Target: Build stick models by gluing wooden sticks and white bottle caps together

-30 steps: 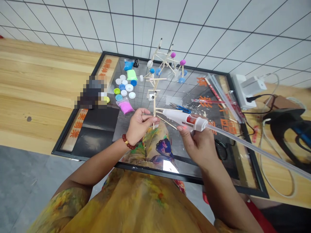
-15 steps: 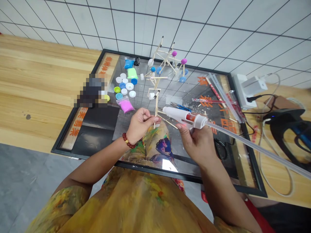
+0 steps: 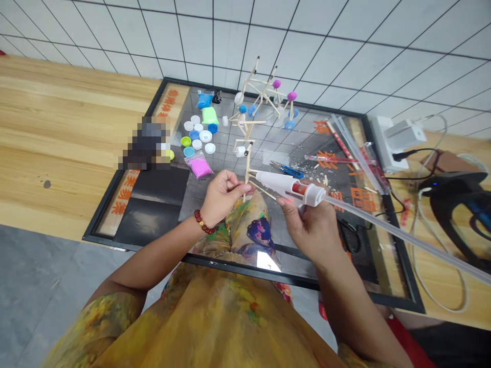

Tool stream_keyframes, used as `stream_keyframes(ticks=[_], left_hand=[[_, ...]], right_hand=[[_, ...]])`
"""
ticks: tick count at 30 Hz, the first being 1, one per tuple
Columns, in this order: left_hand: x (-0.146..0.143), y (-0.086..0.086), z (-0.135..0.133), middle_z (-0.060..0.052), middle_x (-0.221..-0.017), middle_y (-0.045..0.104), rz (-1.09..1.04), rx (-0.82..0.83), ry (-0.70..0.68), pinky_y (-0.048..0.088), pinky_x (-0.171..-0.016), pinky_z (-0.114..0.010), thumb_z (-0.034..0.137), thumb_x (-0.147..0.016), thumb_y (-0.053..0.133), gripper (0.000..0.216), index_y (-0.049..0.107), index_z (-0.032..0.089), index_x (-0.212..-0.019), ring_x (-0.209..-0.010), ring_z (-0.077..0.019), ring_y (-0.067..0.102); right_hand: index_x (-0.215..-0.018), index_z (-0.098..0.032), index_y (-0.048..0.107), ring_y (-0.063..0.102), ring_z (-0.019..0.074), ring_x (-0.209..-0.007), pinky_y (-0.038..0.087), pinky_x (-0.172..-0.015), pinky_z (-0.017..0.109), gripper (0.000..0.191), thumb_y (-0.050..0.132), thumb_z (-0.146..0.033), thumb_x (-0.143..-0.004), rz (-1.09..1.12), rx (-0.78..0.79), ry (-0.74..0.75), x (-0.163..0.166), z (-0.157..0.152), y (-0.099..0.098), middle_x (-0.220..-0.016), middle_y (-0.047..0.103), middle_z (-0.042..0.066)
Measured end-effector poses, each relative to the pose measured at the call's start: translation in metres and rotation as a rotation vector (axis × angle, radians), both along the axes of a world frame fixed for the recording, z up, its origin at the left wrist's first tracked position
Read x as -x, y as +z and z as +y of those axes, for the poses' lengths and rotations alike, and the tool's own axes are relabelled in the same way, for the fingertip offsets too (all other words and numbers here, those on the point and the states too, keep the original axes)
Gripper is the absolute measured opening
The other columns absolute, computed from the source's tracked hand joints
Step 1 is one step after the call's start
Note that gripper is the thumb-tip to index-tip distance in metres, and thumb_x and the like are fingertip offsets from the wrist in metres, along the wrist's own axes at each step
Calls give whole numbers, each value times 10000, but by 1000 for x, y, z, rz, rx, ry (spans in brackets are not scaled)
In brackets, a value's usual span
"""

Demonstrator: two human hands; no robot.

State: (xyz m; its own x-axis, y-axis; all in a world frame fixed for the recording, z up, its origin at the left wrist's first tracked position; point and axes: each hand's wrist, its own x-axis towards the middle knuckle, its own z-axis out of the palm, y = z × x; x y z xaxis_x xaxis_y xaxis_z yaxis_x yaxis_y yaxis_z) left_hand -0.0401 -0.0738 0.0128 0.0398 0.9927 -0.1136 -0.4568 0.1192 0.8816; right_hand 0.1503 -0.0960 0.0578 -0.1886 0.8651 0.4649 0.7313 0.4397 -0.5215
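Observation:
My left hand [image 3: 226, 200], closed, pinches a small frame of thin wooden sticks [image 3: 247, 164] between thumb and fingers, above the glass panel. One stick stands lengthwise and another slants down to the right. My right hand [image 3: 315, 225] is wrapped round a white hot glue gun [image 3: 282, 183]; its handle is mostly hidden by the palm. The gun's nozzle points left and sits right at the upright stick; whether it touches, I cannot tell. A long clear glue stick [image 3: 399, 235] runs out of the back of the gun to the right.
Stick models with coloured balls [image 3: 264, 94] stand at the back. Bottle caps [image 3: 197, 135] and a pink clay bag [image 3: 199, 164] lie left. Blue-handled snips [image 3: 288, 169] rest behind the gun. Spare glue sticks [image 3: 351, 140], a power strip [image 3: 387, 143] and cables are on the right.
The glue gun has shifted slightly left, bringing its nozzle closer to the upright stick. My left hand holds the stick frame in nearly the same place.

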Motion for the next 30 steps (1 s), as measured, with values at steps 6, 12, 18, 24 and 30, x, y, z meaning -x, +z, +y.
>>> stream_keyframes(ticks=[6,12,18,24,30], left_hand=[[0,0,0,42,-709,737,-8,-13,6,611,-780,-337,387,-656,878,494,429,215,-765,-727,-161,751],[0,-1,1,29,-730,742,-4,-23,8,606,-771,-343,374,-667,875,489,422,219,-768,-748,-179,757],[1,-1,1,24,-745,750,-2,-2,6,601,-765,-331,394,-662,879,507,414,220,-767,-743,-175,757],[0,2,1,25,-729,749,-47,15,-10,609,-745,-335,416,-641,891,533,412,217,-765,-745,-187,760],[3,5,0,26,-720,748,-90,89,-12,617,-793,-374,394,-624,906,545,411,213,-761,-789,-203,765]], right_hand=[[-1032,-220,632,698,300,-900,572,-779,459,292,544,-481,-934,8,0,5,-1,-3,-5,-1022,688,142],[-1077,-232,611,696,287,-885,576,-757,442,279,552,-464,-933,-1,9,8,-2,-6,-9,-1065,680,134],[-1093,-239,602,692,298,-936,570,-809,454,273,553,-455,-933,11,20,7,-2,-7,-13,-1081,673,129],[-1131,-218,585,679,285,-976,571,-824,433,276,561,-415,-938,14,-9,31,-4,-8,-18,-1113,637,129],[-1114,-193,570,663,275,-895,568,-758,426,292,541,-429,-945,-55,-24,6,-3,-8,-20,-1071,634,135]])
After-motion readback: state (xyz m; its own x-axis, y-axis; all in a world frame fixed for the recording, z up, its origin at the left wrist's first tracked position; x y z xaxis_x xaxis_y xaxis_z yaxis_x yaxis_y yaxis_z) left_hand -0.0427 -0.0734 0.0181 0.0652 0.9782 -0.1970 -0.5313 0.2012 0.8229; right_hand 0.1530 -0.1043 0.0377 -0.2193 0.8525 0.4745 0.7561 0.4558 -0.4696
